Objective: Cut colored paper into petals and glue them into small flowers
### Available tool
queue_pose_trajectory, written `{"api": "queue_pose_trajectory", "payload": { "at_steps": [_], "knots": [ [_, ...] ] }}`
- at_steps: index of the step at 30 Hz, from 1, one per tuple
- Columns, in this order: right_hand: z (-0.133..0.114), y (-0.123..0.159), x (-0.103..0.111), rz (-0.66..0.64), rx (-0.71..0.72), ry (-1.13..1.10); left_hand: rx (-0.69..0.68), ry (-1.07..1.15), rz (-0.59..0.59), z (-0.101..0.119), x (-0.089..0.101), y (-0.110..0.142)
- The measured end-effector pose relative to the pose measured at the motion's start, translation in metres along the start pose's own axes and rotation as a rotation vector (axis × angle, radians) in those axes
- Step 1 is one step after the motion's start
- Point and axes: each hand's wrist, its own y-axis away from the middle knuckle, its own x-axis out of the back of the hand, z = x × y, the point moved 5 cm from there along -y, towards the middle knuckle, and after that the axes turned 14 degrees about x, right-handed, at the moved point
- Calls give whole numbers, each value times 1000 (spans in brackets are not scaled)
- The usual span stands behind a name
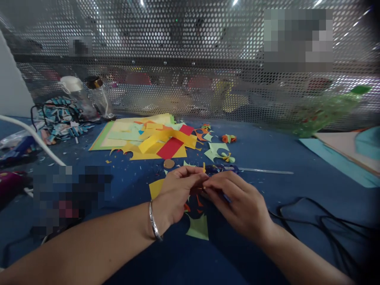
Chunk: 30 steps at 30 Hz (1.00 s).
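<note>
My left hand (179, 190), with a silver bangle on the wrist, is closed in a pinch at the middle of the table. A small yellow paper piece (204, 167) sticks up at its fingertips. My right hand (240, 198) meets it there, thumb and fingers pressed together; what they pinch is hidden. Just behind the hands lies a dark blue tool (221, 169) with a translucent rod (267, 171) pointing right, like a glue gun with its stick. Beneath the hands are a green paper scrap (198, 227), orange bits and a yellow paper piece (156, 188).
Coloured paper sheets (121, 134) and red strips (170, 148) lie farther back. Curled paper flowers (228, 138) sit right of them. Bottles (99, 97) stand at back left, a green bottle (329, 109) leans at right. A black cable (320, 217) loops at right. Perforated metal panel (178, 95) behind.
</note>
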Motion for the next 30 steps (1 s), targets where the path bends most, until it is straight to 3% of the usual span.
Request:
{"api": "queue_pose_trajectory", "payload": {
  "at_steps": [5, 15, 22, 30],
  "knots": [
    [10, 0, 9, 119, -203, -74, -71, -116, -7, 2, -1, -2],
    [27, 8, 4, 93, -433, -221, -74, -285, -61, 2, -10, 5],
    [31, 13, 1, 85, -593, -358, -41, -283, -81, 3, -13, 8],
    [31, 13, 2, 74, -618, -367, -121, -344, -104, 1, -10, 2]
  ]
}}
